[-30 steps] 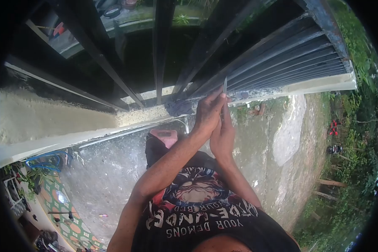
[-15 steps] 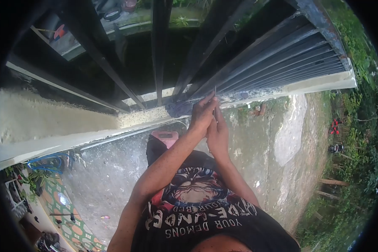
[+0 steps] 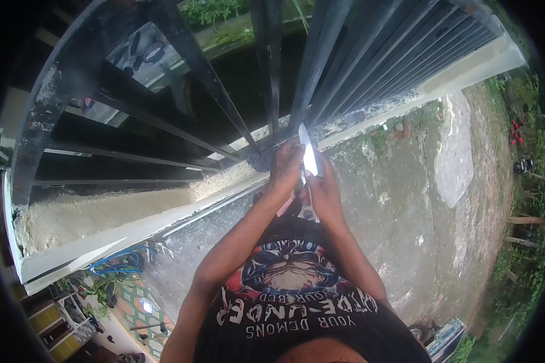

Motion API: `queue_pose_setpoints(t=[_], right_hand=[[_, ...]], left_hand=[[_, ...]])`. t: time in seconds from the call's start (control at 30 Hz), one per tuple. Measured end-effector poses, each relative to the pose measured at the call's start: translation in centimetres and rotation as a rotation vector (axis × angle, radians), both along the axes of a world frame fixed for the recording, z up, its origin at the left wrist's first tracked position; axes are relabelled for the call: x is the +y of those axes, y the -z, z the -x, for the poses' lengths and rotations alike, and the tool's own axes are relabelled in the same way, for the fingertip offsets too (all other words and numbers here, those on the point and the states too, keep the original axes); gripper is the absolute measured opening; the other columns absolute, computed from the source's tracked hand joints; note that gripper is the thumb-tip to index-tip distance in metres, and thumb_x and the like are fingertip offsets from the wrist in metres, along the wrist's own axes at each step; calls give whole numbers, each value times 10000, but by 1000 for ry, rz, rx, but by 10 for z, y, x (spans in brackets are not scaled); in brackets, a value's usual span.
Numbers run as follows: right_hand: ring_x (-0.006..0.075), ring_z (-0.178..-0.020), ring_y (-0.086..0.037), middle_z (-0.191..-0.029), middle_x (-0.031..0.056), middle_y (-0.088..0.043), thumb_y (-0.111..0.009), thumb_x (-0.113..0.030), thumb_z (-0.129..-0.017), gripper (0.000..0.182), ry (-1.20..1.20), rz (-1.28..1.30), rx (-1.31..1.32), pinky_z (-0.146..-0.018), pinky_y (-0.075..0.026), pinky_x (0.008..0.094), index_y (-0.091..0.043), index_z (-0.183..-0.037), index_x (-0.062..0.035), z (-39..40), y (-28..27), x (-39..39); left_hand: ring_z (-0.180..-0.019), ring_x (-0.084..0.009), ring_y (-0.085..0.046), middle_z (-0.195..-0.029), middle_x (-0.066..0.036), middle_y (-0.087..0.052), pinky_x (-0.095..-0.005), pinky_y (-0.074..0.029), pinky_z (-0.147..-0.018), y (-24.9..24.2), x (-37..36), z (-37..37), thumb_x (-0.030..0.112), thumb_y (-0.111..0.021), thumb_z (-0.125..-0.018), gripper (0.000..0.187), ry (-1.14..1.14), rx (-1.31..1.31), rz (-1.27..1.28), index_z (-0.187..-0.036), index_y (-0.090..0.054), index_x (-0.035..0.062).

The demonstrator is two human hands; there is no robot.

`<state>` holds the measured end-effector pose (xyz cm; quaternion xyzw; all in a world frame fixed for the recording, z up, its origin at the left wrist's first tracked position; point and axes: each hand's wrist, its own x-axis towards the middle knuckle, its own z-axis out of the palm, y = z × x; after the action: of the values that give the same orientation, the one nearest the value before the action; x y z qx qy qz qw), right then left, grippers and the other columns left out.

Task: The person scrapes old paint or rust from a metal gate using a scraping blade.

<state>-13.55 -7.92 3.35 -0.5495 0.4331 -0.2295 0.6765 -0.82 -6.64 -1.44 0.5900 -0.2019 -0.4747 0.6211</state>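
Observation:
A knife (image 3: pixel 308 151) with a bright, shiny blade points up and away from me, close to the foot of the dark metal fence. My right hand (image 3: pixel 326 193) grips it at the handle end, with the thumb by the base of the blade. My left hand (image 3: pixel 286 164) is closed beside the blade, its fingertips touching the blade's left side near the upper part. Most of the handle is hidden by my right hand. A dark, crumpled-looking thing (image 3: pixel 261 160) lies on the ledge (image 3: pixel 224 184) just left of my left hand.
Dark metal bars (image 3: pixel 272 78) rise from the ledge in front of me. Below is a rough concrete floor (image 3: pixel 381 212). A pink object (image 3: pixel 286 206) shows partly behind my left wrist. Blue hose (image 3: pixel 118 261) lies at the left, and greenery (image 3: pixel 530 302) lines the right.
The knife has turned from edge-on, so its flat, bright blade now shows. My hands have drawn slightly apart around it. The view has shifted, bringing more of the fence's left end into sight.

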Motion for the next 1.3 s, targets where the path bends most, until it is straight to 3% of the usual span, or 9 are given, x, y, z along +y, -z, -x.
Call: queue_pose_setpoints(t=[0.43, 0.57, 0.6, 0.73, 0.87, 0.93, 1.03, 1.23, 1.3], right_hand=[[95, -401, -454, -741, 61, -556, -404, -131, -1020, 193, -71, -31, 98, -357, -356, 251, -477, -1174, -43, -50, -31, -5], [186, -730, -605, -909, 113, -608, -393, -128, -1026, 311, -40, 235, 187, -697, -501, 311, -508, -1274, 21, -53, -14, -7], [269, -963, -627, -1048, 170, -633, -383, -121, -1025, 357, -41, 219, 216, -889, -469, 358, -506, -1322, 34, -53, -10, -8], [391, -1179, -597, -1246, 296, -596, -375, -118, -1022, 426, -73, 514, 145, -999, -437, 410, -441, -1412, 39, -54, 0, -9], [399, -1188, -592, -1266, 295, -588, -381, -130, -1027, 436, -79, 578, 316, -999, -441, 407, -420, -1429, 31, -55, -21, -7], [357, -1384, -428, -1496, 279, -406, -348, -173, -1039, 490, -129, 397, 325, -1105, -350, 381, -366, -1477, 46, -50, -25, -13], [413, -1172, -604, -1233, 277, -613, -406, -160, -1037, 448, -83, 535, 307, -980, -454, 427, -398, -1465, -28, -48, -23, -14], [463, -1128, -606, -1237, 281, -615, -396, -186, -1042, 473, -175, 737, 435, -937, -479, 442, -364, -1500, -70, -41, -8, -30], [470, -1105, -613, -1208, 288, -624, -392, -182, -1042, 463, -167, 487, 399, -916, -481, 457, -379, -1490, -71, -38, -32, -26]], left_hand=[[-1000, -214, -658, -1108, -106, -671, -354, -537, -885, -21, -18, -41, 341, -577, -1014, 393, 7, 513, 56, -1274, -561, 48], [-988, -223, -659, -1126, -116, -669, -356, -545, -874, -3, -30, -36, 314, -558, -1026, 361, 6, 676, 166, -1256, -563, 36], [-954, -215, -654, -1155, -117, -663, -359, -547, -872, -4, -30, -35, 307, -544, -1033, 337, 13, 686, 171, -1232, -559, 35], [-898, -207, -641, -1144, -99, -660, -347, -546, -855, -1, -30, -35, 318, -545, -1032, 322, 24, 736, 169, -1211, -557, 51], [-872, -194, -623, -1097, -63, -651, -321, -538, -816, -10, -33, -31, 325, -557, -1028, 280, -4, 778, 194, -1170, -584, 85], [-884, -193, -621, -1083, -53, -647, -317, -535, -807, -14, -33, -24, 325, -563, -1026, 269, -27, 792, 227, -1160, -593, 94], [-917, -186, -614, -1084, -43, -644, -315, -529, -818, -13, -34, -22, 324, -563, -1026, 254, -31, 787, 238, -1141, -603, 100], [-963, -185, -613, -1072, -47, -641, -308, -530, -829, -18, -34, -21, 333, -575, -1019, 265, -58, 809, 216, -1141, -600, 100], [-974, -186, -619, -1075, -45, -640, -302, -530, -812, -20, -33, -18, 338, -578, -1017, 274, -9, 776, 233, -1160, -596, 104]])
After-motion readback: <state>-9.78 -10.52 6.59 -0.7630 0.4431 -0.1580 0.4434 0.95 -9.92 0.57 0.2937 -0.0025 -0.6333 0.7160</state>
